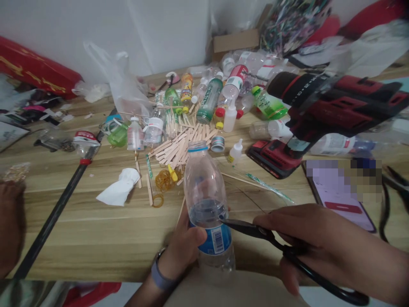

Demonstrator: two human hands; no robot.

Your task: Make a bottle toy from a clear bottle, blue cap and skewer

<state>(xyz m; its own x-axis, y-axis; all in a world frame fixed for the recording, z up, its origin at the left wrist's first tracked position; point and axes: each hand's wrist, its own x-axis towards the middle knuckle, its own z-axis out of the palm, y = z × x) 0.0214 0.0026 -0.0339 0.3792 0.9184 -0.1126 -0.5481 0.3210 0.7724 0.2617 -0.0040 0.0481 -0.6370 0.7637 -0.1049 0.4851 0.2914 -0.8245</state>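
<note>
1. head view: the left hand (183,245) is wrapped around a clear plastic bottle (206,200), holding it upright at the near edge of the wooden table (96,230).
2. the right hand (322,238) grips black scissors (277,247), whose tips touch the bottle's side just above its blue label.
3. behind lie craft sticks (179,147) and a red drill (319,111).

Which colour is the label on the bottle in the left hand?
Blue, with a white barcode patch; the head view shows the label on the bottle.

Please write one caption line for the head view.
Left hand steadies a clear bottle; right hand presses black scissors against it.
</note>
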